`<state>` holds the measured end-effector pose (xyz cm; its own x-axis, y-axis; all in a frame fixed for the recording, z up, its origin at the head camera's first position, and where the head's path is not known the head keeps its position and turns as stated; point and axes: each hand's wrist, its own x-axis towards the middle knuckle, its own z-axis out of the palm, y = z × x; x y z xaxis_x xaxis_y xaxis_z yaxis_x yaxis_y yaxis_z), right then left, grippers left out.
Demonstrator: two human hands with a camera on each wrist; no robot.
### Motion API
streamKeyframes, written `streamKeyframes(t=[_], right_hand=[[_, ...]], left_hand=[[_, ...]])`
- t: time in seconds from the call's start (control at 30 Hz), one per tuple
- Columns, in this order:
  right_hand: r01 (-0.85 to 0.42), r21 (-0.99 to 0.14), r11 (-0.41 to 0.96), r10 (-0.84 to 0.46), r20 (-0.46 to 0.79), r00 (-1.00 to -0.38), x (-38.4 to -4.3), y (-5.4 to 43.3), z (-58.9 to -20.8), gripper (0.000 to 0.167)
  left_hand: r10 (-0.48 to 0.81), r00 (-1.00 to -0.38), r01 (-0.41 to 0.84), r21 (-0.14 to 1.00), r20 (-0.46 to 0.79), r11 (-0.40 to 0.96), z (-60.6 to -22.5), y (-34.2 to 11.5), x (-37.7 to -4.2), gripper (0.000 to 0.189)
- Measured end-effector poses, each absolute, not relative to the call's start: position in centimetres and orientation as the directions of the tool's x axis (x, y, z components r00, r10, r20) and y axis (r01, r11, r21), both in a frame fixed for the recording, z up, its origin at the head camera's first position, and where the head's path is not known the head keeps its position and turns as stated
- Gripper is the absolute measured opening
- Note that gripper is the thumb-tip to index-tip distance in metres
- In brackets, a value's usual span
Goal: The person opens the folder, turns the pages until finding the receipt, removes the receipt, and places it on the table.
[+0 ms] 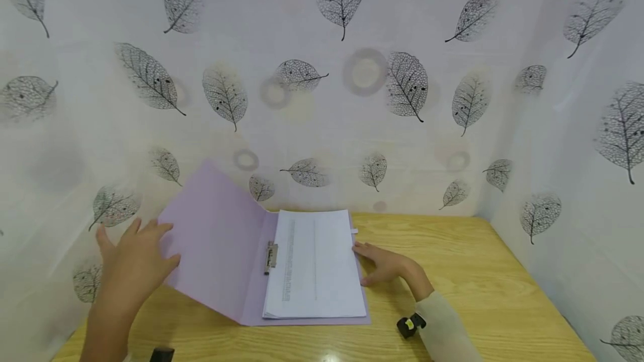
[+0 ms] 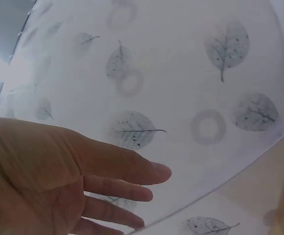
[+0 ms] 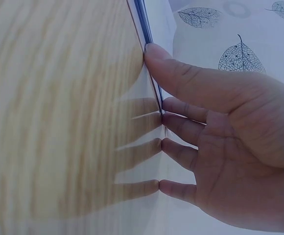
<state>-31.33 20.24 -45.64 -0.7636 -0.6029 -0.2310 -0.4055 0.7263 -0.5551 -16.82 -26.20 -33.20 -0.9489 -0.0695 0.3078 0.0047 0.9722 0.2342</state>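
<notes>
A light purple folder (image 1: 216,239) lies on the table with its left cover tilted up. A stack of white printed papers (image 1: 327,267) rests on its right side, beside a metal clip (image 1: 271,256) near the spine. At the raised cover's left edge is my left hand (image 1: 138,256), fingers spread and thumb apart; in the left wrist view the left hand (image 2: 73,181) shows nothing gripped. My right hand (image 1: 384,264) lies along the folder's right edge. In the right wrist view, straight fingers of the right hand (image 3: 235,132) touch the tabletop and the thumb meets the folder's edge (image 3: 141,24).
The wooden table (image 1: 453,278) extends to the right of the folder. A pale curtain (image 1: 312,127) printed with dark leaves encloses the back and both sides. A small white tab (image 1: 354,231) sticks out at the folder's right edge.
</notes>
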Motion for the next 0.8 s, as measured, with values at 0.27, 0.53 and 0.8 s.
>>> streamKeyframes(t=[0.27, 0.53, 0.8], right_hand=[[-0.392, -0.554, 0.735, -0.59, -0.238, -0.771, -31.4, 20.3, -45.7, 0.087], [-0.406, -0.548, 0.731, -0.599, -0.231, -0.767, -31.5, 20.3, -45.7, 0.087], [-0.407, -0.546, 0.733, -0.598, -0.231, -0.768, -31.7, 20.3, -45.7, 0.088]], left_hand=[[-0.059, -0.996, -0.041, 0.248, 0.064, 0.968, -37.2, -27.9, -19.8, 0.078], [0.003, -0.992, -0.043, 0.368, -0.123, 0.929, -41.3, -27.5, -22.8, 0.075], [0.002, -0.984, -0.066, 0.377, -0.178, 0.924, -43.7, -25.7, -25.6, 0.072]])
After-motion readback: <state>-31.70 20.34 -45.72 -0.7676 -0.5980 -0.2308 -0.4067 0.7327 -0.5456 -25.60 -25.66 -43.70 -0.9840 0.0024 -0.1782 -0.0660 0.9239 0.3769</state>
